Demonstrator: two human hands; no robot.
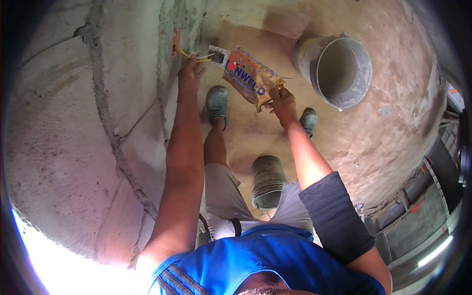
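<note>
The left hand (191,66) reaches to the wall (64,137), its grip pinching yellow wires (189,54) that come out of a red box (175,41) set in a groove. The right hand (281,101) pinches the lower end of a paper sack (248,76), long axis slanting up-left toward a small grey plate (218,55), above the floor (383,132) near a bucket (339,69).

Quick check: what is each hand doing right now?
Left hand: closed on yellow wires at the wall box.
Right hand: closed, gripping the printed bag by its lower end.
</note>
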